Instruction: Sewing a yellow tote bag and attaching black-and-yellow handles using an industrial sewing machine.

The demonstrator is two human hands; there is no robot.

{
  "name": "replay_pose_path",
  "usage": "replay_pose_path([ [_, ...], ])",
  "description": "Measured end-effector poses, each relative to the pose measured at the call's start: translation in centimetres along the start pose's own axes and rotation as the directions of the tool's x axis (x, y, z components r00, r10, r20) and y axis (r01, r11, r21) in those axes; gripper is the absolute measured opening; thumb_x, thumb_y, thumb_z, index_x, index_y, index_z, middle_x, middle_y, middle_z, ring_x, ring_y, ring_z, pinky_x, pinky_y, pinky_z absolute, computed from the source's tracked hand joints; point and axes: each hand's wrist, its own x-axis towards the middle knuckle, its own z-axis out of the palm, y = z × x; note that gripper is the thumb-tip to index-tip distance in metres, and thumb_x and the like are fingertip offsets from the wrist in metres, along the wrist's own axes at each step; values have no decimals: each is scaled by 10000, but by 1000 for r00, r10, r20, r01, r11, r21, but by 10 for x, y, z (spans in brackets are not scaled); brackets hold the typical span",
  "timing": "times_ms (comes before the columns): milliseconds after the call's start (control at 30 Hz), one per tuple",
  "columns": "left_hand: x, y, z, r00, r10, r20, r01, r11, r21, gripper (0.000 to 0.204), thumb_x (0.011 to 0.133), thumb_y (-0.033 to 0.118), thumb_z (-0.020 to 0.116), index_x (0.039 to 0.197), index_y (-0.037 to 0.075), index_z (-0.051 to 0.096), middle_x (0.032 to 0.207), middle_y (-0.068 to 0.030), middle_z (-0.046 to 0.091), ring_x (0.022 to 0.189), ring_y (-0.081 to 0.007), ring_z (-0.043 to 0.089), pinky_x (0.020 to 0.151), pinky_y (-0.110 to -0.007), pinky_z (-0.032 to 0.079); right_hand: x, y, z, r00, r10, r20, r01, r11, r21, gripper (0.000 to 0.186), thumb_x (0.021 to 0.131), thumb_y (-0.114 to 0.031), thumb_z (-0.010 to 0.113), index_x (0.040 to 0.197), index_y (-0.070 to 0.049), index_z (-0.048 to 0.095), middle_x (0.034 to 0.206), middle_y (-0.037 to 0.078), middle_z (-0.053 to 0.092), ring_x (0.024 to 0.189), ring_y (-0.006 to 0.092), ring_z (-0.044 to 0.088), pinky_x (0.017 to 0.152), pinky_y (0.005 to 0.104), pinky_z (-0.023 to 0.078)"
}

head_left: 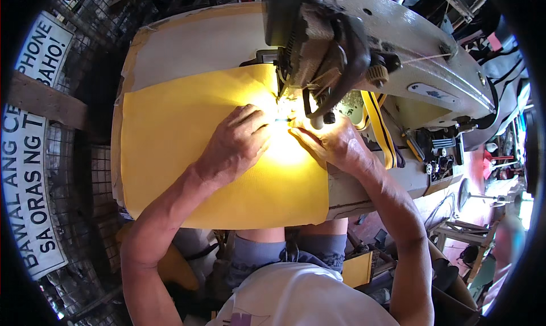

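Note:
A large yellow sheet of fabric or leather-like material [182, 150] lies over the bed of a sewing machine [375, 30]. Bright lamp glare washes out the spot below the needle area. My left hand [242, 138] rests on the sheet just left of this spot, fingers curled and drawn together toward it. From the other side, my right hand [341, 147] reaches beneath the machine head, thumb and forefinger pinched close to the sheet. A small dark line shows between the two sets of fingertips. Whatever each hand pinches is lost in the glare.
Yellow-and-black straps [378, 130] hang right of the needle area. A screwdriver-like tool [413, 147] lies beside a bobbin winder [441, 155]. Wire mesh with white signs [34, 189] stands at the left. A standing fan [466, 195] is at the far right.

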Motion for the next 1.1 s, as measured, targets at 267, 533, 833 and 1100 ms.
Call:
replay_pose_path([
  [267, 1, 2, 0, 1000, 11, 1, -11, 997, 77, 138, 746, 74, 665, 862, 1, 649, 911, -98, 600, 921, -254, 601, 833, -361, 513, 1, 5, 10, 992, -64, -108, 62, 998, -26, 166, 891, -172, 707, 967, -29, 666, 841, 144, 683, 718, 335, 672, 634, 379, 548],
  [533, -1, 4, 2, 999, -46, 6, 46, 998, 50, 164, 788, 69, 659, 922, -24, 664, 980, -133, 628, 991, -276, 623, 915, -372, 517, 10, 0, 11, 941, -238, -240, 172, 949, -264, 132, 723, -157, 656, 818, -64, 661, 750, 109, 605, 738, 323, 619, 674, 433, 493],
  [833, -2, 2, -3, 1000, 1, -19, 0, 1000, 14, 168, 774, 50, 649, 928, -11, 668, 984, -119, 627, 970, -276, 615, 884, -371, 517, -2, -5, -4, 977, -198, -82, 153, 911, -383, 109, 726, -141, 663, 790, -56, 642, 758, 104, 604, 758, 308, 621, 720, 430, 506],
  [1100, -6, 0, -3, 999, -24, 41, 23, 999, 28, 214, 749, 30, 676, 959, -9, 668, 998, -114, 626, 976, -276, 613, 889, -379, 511, -11, -21, 5, 989, -134, -60, 116, 962, -247, 402, 754, -133, 655, 1153, -83, 638, 966, 100, 631, 889, 286, 623, 739, 423, 517],
])
